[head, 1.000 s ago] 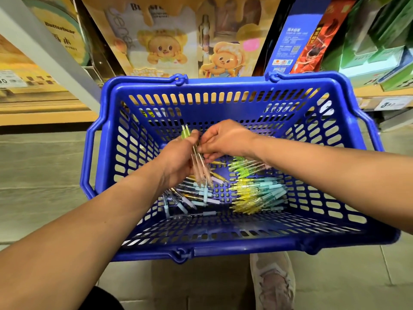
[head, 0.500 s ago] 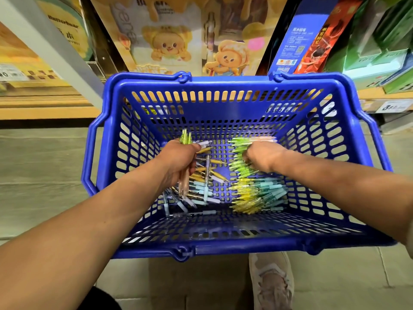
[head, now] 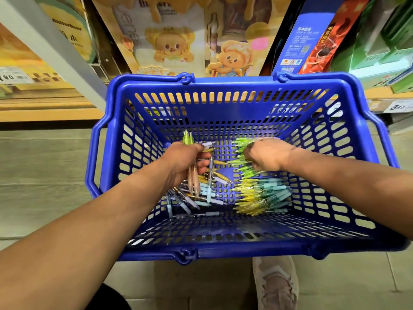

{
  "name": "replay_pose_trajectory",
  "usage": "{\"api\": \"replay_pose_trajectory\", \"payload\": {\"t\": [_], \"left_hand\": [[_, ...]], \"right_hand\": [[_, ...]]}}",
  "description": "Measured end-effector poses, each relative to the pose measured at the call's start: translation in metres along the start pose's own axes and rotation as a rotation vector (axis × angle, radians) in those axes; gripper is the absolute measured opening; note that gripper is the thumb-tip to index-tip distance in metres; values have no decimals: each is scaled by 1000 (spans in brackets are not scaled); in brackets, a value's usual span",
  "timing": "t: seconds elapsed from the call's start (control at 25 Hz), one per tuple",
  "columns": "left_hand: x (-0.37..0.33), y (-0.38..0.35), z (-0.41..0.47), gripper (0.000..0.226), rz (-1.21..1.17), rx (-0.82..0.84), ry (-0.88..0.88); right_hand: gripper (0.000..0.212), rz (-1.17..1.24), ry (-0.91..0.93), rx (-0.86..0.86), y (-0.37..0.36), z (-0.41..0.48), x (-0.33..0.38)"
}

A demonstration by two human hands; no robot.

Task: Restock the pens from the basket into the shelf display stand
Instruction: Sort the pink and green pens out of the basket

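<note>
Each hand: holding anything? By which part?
Left hand grips a bundle of pens around mid-barrel, ends sticking out both sides. Right hand is closed over green pens in the basket; actual grasp unclear.

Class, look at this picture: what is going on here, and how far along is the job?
A person bends over a blue basket on the floor in front of store shelves. The left hand grips a small bunch of pens. The right hand reaches into the green pens lying on the basket bottom. Many loose pens remain in the basket, so the job looks to be at the gathering stage.
</note>
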State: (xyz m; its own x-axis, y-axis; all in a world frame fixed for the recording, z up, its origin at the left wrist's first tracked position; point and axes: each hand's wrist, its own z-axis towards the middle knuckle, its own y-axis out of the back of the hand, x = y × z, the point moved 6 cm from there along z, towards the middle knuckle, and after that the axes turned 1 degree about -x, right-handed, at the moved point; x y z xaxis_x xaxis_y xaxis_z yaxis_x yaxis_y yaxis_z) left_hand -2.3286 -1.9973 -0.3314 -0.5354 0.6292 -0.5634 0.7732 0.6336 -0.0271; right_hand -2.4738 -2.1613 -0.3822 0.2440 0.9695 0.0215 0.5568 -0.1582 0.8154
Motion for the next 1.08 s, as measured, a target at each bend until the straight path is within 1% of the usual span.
{"api": "replay_pose_trajectory", "payload": {"t": [0.04, 0.2, 0.28, 0.32, 0.44, 0.52, 0.6, 0.64, 0.68, 0.76, 0.84, 0.88, 0.92, 0.96, 1.0, 1.08], "left_hand": [[0, -1, 0, 13, -10, -2, 0], [0, -7, 2, 17, -34, -2, -31], [0, -11, 1, 22, -52, 15, -41], [-1, -14, 0, 25, -68, 32, -43], [-2, -19, -3, 34, -131, 78, -33], [-3, -17, -3, 34, -84, 52, -40], [-3, -10, -1, 23, -24, -11, -70], [-4, -7, 0, 15, -24, -37, -82], [-5, -5, -1, 12, -30, -52, -86], [-4, -3, 0, 11, -40, -41, -90], [-2, -1, 3, 39, -20, -40, -74], [-3, -1, 3, 42, -11, -39, -75], [-3, -1, 3, 33, 10, -37, -82], [-4, -2, 1, 18, 28, -30, -80], [-4, -2, 0, 14, 46, -24, -70], [-3, -3, 2, 25, 58, -8, -68]], "right_hand": [[10, 118, -2, -48, 9, -1, 1], [12, 849, -135, -261, 49, -4, 23], [12, 1135, -187, -279, 58, -2, 39], [12, 1223, -195, -267, 60, -1, 47], [6, 1311, -155, -217, 61, 3, 67], [6, 1365, -96, -165, 59, 5, 71], [6, 1285, -87, -149, 55, 4, 58], [6, 1179, -110, -152, 52, 4, 47], [7, 1024, -141, -156, 46, 4, 35], [9, 688, -186, -130, 30, 4, 10], [12, 451, -218, -63, 8, 2, -7], [12, 351, -217, -32, -1, 1, -12], [11, 263, -205, -1, -8, -1, -14], [9, 199, -190, 30, -15, -4, -14], [10, 157, -180, 56, -21, -7, -12], [25, 99, -191, 74, -31, -11, -8]]}}
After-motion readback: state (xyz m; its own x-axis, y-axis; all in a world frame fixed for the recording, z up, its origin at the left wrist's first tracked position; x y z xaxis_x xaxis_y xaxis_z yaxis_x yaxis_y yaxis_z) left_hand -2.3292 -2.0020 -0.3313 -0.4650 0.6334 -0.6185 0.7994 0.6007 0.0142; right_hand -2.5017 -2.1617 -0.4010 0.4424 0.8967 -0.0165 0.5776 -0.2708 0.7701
